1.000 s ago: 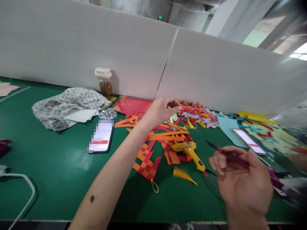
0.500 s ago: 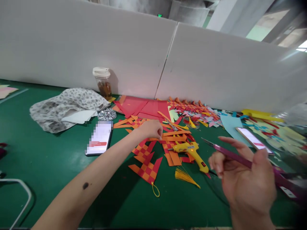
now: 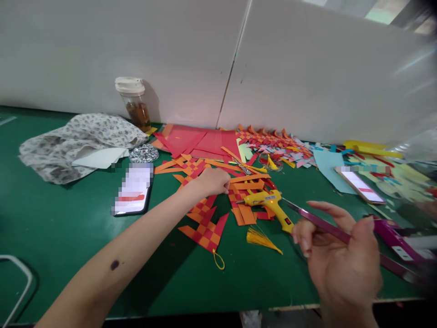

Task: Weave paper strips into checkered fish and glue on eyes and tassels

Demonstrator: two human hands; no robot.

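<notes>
My left hand point(image 3: 215, 181) is closed over the woven paper pieces, its fingers curled down; what they pinch is hidden. Orange paper strips point(image 3: 251, 185) lie against its right side. Below it is a red and orange checkered paper weave point(image 3: 205, 234) with a yellow loop at its corner. My right hand point(image 3: 341, 259), palm up, holds a slim purple tool point(image 3: 322, 224) with a pointed metal tip aimed left. Near that tip lies a yellow glue gun point(image 3: 269, 205). A yellow tassel point(image 3: 262, 239) rests on the green table below it.
To the left are a phone point(image 3: 134, 189), a patterned cloth point(image 3: 85, 141) and a lidded drink cup point(image 3: 135, 105). Red paper sheets point(image 3: 211, 143) and scissors point(image 3: 245, 168) lie behind. On the right are another phone point(image 3: 363, 186), a purple stapler-like object point(image 3: 392, 237) and paper scraps point(image 3: 403, 182).
The view has tilted down, showing more of the table's front edge. My left hand stays over the woven paper. My right hand still holds the purple tool, with little change in pose.
</notes>
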